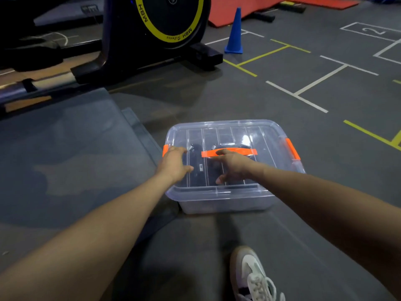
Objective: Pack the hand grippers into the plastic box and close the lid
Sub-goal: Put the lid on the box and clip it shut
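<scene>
**Hand grippers boxed, lid on and being pressed down**

Hand grippers [199,164], dark shapes seen through the clear ribbed lid [243,135], lie inside the transparent plastic box [217,205], which sits on the grey gym floor [260,101]. The left hand [173,164] rests on the lid's left edge, its fingers [180,149] relaxed and touching the orange side latch [165,149] there. The right hand [233,165] lies spread on the lid's middle, fingers extended onto the orange strip handle [230,152]; neither hand grasps anything.

Judging by looks, the box is thin, light plastic: the lid will likely flex under pressure and feel slick, so pushing near the rim and corners should seat it better than pushing at the centre. The far-side orange latch [293,149] to the box's right seems the next hold. For lifting, the strip handle looks the natural grip, the contents adding modest weight.

Beyond the box stand a blue cone [235,33] and a black exercise bike [152,35].
</scene>
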`<action>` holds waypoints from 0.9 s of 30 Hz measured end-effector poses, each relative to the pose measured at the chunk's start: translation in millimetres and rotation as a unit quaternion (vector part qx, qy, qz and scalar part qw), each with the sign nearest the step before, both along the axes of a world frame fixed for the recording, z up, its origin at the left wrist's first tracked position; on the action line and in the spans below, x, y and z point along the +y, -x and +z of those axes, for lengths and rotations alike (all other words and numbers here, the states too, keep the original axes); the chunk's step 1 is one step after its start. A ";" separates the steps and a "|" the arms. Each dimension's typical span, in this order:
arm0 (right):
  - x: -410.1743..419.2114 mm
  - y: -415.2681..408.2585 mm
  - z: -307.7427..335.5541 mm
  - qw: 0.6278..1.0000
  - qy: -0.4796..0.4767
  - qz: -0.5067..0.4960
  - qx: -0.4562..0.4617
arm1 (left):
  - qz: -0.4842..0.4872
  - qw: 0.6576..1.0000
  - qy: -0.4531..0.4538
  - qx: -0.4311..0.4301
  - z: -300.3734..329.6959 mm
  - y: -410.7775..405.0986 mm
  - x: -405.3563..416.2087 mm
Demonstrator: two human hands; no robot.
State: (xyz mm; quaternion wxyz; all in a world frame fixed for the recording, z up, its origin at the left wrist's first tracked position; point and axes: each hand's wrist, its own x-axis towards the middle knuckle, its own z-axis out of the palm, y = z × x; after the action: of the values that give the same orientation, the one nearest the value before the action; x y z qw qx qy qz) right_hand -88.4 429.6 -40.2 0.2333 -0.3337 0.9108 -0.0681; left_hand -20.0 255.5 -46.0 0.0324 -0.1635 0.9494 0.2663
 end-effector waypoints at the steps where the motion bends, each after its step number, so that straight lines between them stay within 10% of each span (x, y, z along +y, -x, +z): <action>1: 8.3 -1.3 2.4 1.000 -0.007 0.003 0.001 | -0.025 1.000 -0.005 0.004 2.3 -1.8 8.6; 9: 64.2 -17.5 -5.0 0.997 -0.077 0.013 0.002 | -0.227 0.964 0.071 -0.120 -13.6 -20.9 69.8; 27: 35.0 25.7 -23.7 0.996 -0.084 0.019 0.022 | -0.237 0.955 0.112 -0.136 -20.4 42.0 36.5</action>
State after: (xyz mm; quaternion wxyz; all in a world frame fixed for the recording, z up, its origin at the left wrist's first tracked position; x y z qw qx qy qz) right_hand -114.1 464.6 -63.9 0.2416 -0.3312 0.9119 0.0207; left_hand -62.1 292.1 -66.4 0.2055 0.0293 0.9710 0.1182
